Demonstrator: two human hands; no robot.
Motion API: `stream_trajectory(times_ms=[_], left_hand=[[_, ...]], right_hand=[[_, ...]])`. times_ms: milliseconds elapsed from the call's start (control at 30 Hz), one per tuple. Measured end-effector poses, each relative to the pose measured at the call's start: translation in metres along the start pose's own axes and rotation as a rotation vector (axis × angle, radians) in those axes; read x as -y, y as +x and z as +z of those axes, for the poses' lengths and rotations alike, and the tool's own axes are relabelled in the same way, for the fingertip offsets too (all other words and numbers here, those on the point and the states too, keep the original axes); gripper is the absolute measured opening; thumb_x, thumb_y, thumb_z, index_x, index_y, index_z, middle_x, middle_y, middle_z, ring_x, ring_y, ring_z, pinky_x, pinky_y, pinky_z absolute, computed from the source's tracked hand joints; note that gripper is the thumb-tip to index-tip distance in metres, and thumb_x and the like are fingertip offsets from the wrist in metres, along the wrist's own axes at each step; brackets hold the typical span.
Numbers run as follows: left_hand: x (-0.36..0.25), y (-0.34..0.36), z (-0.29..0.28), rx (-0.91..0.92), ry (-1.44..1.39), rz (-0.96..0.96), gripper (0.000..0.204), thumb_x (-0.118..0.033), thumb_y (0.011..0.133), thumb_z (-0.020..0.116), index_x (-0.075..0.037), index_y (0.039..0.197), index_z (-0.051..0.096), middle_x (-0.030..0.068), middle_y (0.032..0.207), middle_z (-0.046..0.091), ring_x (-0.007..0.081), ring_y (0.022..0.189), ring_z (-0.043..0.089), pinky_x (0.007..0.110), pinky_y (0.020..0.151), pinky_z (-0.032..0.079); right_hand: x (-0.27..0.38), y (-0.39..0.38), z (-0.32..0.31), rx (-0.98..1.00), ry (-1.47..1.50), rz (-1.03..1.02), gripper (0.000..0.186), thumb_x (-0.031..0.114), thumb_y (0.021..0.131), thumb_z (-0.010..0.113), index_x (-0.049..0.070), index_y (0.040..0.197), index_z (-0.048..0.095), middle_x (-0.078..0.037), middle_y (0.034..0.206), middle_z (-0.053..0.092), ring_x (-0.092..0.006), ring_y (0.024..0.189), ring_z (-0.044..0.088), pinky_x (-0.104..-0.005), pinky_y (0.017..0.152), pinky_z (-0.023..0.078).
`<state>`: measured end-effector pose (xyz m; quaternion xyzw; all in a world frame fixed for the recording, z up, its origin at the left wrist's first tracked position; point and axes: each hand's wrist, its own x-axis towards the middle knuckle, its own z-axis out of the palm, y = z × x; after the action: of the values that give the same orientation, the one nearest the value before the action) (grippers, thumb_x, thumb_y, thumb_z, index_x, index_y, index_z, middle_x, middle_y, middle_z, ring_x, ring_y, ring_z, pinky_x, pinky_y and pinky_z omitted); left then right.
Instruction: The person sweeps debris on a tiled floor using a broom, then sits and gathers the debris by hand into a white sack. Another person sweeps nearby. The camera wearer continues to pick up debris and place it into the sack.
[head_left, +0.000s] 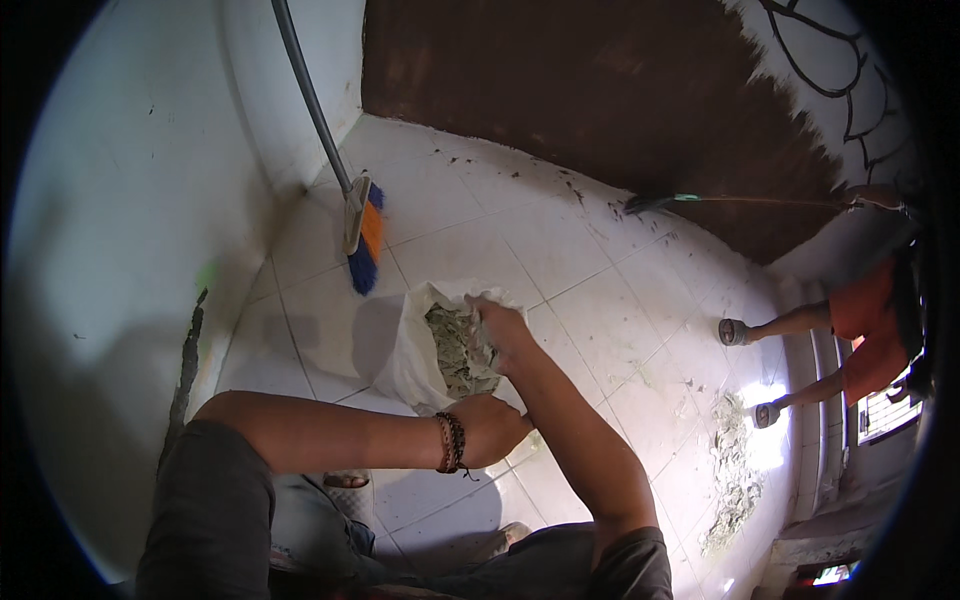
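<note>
A white sack (395,340) stands on the tiled floor before me, its mouth gaping toward me. Greyish-green flaky scrapings (458,345) fill the part I can see into. My left hand (487,430), with a dark braided bracelet at the wrist, is closed on the sack's near rim. At the far right rim my right hand (502,333) is also closed around the sack's edge, with some fingers hidden inside the mouth. My right forearm passes close by the left fist.
A broom (365,235) with blue and orange bristles leans at the left wall. Scrapings (735,470) lie heaped on the floor at right. Another person (868,310) in orange shorts holds a long-handled dark broom (650,203) along the brown-painted wall, amid dark crumbs.
</note>
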<state>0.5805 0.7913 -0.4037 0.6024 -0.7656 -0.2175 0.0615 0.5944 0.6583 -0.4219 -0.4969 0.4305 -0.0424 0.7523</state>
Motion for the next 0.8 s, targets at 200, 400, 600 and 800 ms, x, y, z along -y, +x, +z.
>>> stream_trajectory(times_ms=[200,400,600,800], left_hand=[[0.002,-0.015,-0.012,-0.065,-0.121,-0.018,0.046,-0.025,0.085,0.062,-0.003,0.125,0.059,0.0200,0.071,0.066,0.0363,0.070,0.068,0.047,0.066,0.055],[0.087,0.000,-0.058,-0.625,0.122,-0.223,0.028,-0.034,0.080,0.073,-0.006,0.077,0.072,0.0174,0.080,0.064,0.0312,0.087,0.063,0.045,0.082,0.049],[0.153,-0.010,-0.053,-0.599,0.062,-0.486,0.026,-0.029,0.070,0.077,-0.007,0.084,0.073,0.0183,0.080,0.064,0.0319,0.097,0.062,0.042,0.089,0.049],[0.169,-0.003,-0.051,-0.246,-0.103,-0.492,0.020,-0.011,0.069,0.067,-0.005,0.087,0.073,0.0190,0.093,0.069,0.0336,0.092,0.067,0.039,0.086,0.052]], right_hand=[[-0.029,0.031,-0.016,0.047,-1.052,-0.147,0.060,0.046,0.097,0.045,-0.007,0.122,0.059,-0.032,0.122,0.060,-0.0404,0.113,0.060,-0.0479,0.095,0.048],[-0.020,0.024,-0.031,0.055,-1.148,-0.441,0.041,0.039,0.091,0.059,0.002,0.105,0.071,-0.022,0.104,0.071,-0.0352,0.097,0.069,-0.0439,0.085,0.053],[-0.009,0.012,-0.018,-0.315,-1.129,-0.350,0.047,0.046,0.087,0.062,0.002,0.094,0.074,-0.021,0.094,0.071,-0.0370,0.092,0.069,-0.0454,0.085,0.053],[-0.005,0.000,-0.011,-0.038,-1.384,-0.677,0.032,0.027,0.098,0.047,0.016,0.121,0.067,-0.016,0.105,0.069,-0.0379,0.090,0.069,-0.0439,0.086,0.055]])
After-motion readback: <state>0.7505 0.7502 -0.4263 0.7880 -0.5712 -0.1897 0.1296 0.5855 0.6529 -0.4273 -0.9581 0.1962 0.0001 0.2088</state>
